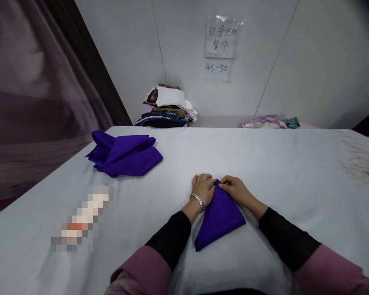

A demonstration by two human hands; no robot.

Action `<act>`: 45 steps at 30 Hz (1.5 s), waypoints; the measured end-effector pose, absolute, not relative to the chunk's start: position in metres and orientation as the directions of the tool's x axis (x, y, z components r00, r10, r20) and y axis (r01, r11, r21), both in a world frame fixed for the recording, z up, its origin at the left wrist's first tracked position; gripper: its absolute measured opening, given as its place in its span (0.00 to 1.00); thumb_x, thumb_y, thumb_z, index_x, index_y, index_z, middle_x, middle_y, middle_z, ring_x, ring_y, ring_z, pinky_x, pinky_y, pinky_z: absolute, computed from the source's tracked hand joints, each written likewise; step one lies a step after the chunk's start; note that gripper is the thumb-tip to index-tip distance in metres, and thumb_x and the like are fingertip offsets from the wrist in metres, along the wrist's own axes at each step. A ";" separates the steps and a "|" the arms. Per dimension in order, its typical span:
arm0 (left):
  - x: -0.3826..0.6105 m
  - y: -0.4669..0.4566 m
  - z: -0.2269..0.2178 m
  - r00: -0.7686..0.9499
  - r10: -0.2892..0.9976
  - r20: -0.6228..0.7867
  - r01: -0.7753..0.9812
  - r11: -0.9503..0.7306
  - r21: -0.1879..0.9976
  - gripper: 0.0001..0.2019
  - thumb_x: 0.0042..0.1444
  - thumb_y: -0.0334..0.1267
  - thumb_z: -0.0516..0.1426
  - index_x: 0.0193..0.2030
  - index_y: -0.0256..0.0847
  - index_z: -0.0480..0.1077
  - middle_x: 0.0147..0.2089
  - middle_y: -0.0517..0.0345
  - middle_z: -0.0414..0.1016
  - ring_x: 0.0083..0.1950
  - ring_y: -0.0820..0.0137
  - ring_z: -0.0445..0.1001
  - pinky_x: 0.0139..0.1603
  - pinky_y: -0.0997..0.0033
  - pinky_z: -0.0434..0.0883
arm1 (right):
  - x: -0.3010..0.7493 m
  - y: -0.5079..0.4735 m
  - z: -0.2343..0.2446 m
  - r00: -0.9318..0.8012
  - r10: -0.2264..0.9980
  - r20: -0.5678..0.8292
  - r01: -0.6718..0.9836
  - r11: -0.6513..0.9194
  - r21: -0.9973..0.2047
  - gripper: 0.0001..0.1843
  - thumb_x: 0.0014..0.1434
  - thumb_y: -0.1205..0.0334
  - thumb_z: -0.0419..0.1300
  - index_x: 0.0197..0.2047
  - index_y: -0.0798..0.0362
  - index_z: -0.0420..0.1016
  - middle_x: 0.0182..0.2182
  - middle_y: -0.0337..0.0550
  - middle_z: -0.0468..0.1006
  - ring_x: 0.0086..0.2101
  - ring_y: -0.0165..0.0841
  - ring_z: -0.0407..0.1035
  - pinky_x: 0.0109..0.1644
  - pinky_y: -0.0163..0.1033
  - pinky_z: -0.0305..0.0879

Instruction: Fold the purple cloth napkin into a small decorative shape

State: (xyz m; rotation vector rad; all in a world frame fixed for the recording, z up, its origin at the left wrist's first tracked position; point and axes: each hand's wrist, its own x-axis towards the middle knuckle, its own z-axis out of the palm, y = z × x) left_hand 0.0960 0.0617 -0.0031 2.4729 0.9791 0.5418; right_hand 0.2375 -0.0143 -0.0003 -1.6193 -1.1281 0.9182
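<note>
A purple cloth napkin (219, 217), folded into a triangle, lies on the white table (264, 164) in front of me. My left hand (203, 187), with a silver bracelet on the wrist, is curled at the napkin's far tip. My right hand (236, 189) pinches the same tip from the right side. Both hands meet at that corner.
A pile of purple napkins (124, 154) sits at the table's far left. A stack of folded clothes (166, 107) and another loose heap (270, 122) lie against the back wall. A paper sign (221, 39) hangs above. A pixelated patch covers part of the table's left.
</note>
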 end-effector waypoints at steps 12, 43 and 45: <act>0.096 0.063 -0.006 0.683 0.698 0.212 0.528 -0.673 0.518 0.09 0.55 0.33 0.54 0.39 0.49 0.73 0.49 0.60 0.71 0.54 0.67 0.64 0.62 0.53 0.49 | 0.238 -0.007 0.004 0.309 0.951 0.016 0.567 -0.170 -0.806 0.08 0.51 0.57 0.56 0.24 0.50 0.69 0.21 0.36 0.71 0.24 0.31 0.62 0.28 0.36 0.54; 0.092 0.058 -0.005 0.666 0.721 0.191 0.546 -0.645 0.535 0.15 0.52 0.43 0.59 0.47 0.44 0.69 0.56 0.52 0.67 0.59 0.62 0.61 0.62 0.51 0.48 | 0.256 0.011 0.005 0.138 0.990 -0.026 0.777 -0.124 -0.617 0.14 0.53 0.58 0.59 0.43 0.52 0.74 0.29 0.40 0.75 0.30 0.32 0.68 0.34 0.34 0.58; 0.092 0.057 -0.005 0.655 0.731 0.191 0.553 -0.636 0.538 0.13 0.52 0.43 0.59 0.44 0.43 0.70 0.56 0.52 0.67 0.59 0.62 0.60 0.62 0.52 0.49 | 0.259 0.015 0.005 0.107 0.993 -0.039 0.769 -0.107 -0.630 0.15 0.51 0.59 0.60 0.43 0.52 0.74 0.30 0.40 0.75 0.30 0.32 0.68 0.34 0.34 0.59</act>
